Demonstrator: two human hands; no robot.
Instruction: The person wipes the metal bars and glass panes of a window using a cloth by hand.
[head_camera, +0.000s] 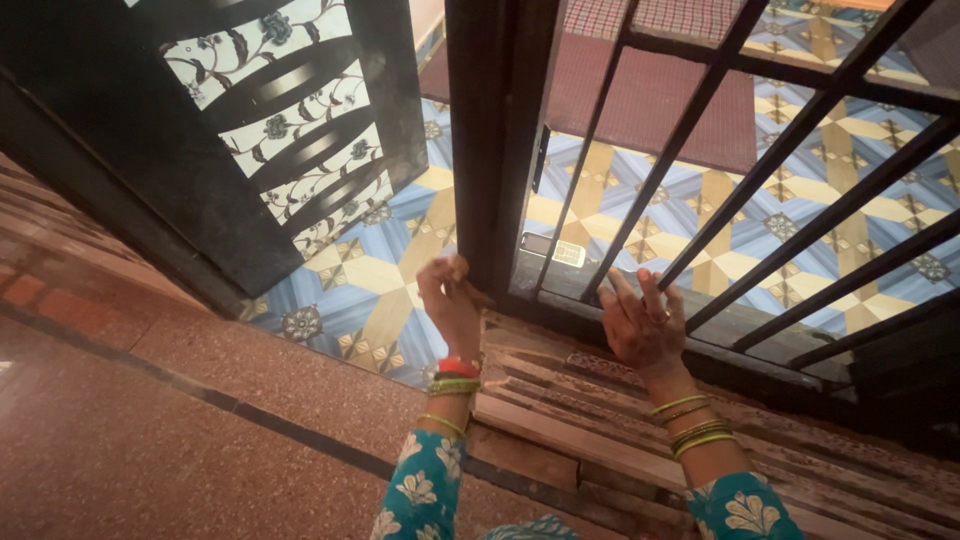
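The black barred gate (760, 170) stands on the wooden threshold (560, 420) at the patterned tile floor's (390, 280) edge. Left hand (450, 300) curls loosely against the gate's upright post (490, 140). Right hand (642, 325), fingers spread wide, rests flat at the gate's bottom rail.

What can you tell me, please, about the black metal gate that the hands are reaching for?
The black metal gate looks like painted iron: a thick upright frame post with thin bars slanting across an open panel, through which blue and yellow patterned floor tiles show. It stands on a worn wooden threshold. The left hand touches the post near its foot; the right hand rests by the bottom rail, fingers spread.
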